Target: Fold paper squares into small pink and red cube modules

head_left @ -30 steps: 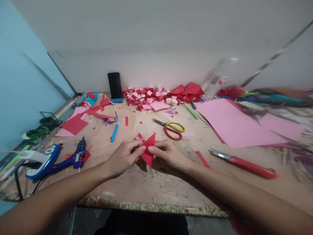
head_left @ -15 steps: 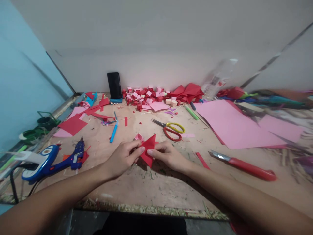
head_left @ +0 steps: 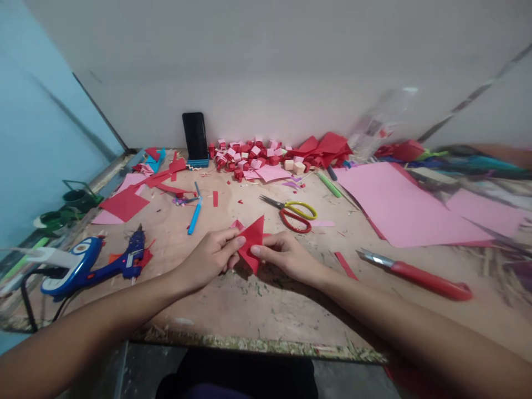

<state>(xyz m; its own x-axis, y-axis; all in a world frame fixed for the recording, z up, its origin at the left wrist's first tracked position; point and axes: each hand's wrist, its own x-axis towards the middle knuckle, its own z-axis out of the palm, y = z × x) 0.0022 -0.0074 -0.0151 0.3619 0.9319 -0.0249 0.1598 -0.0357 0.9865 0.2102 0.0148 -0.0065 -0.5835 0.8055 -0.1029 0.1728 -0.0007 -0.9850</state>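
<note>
A folded red paper piece [head_left: 253, 244] with pointed corners is held over the wooden table [head_left: 266, 310], near its middle. My left hand [head_left: 211, 257] pinches the piece's left side between thumb and fingers. My right hand [head_left: 286, 257] pinches its right side, fingers curled. A small pink folded piece [head_left: 236, 224] lies just behind the left hand's fingertips.
Yellow-and-red scissors [head_left: 293, 213] lie behind my hands. A red-handled cutter [head_left: 415, 272] lies to the right, a blue glue gun [head_left: 93, 266] to the left. Pink sheets [head_left: 394, 205], a blue pen [head_left: 194, 215], a black phone [head_left: 195, 136] and several small red and pink cubes [head_left: 249, 155] lie at the back.
The hands stay pinched on the red piece; it has been turned and folded slightly, so its upper point looks broader. The view shifted a little.
</note>
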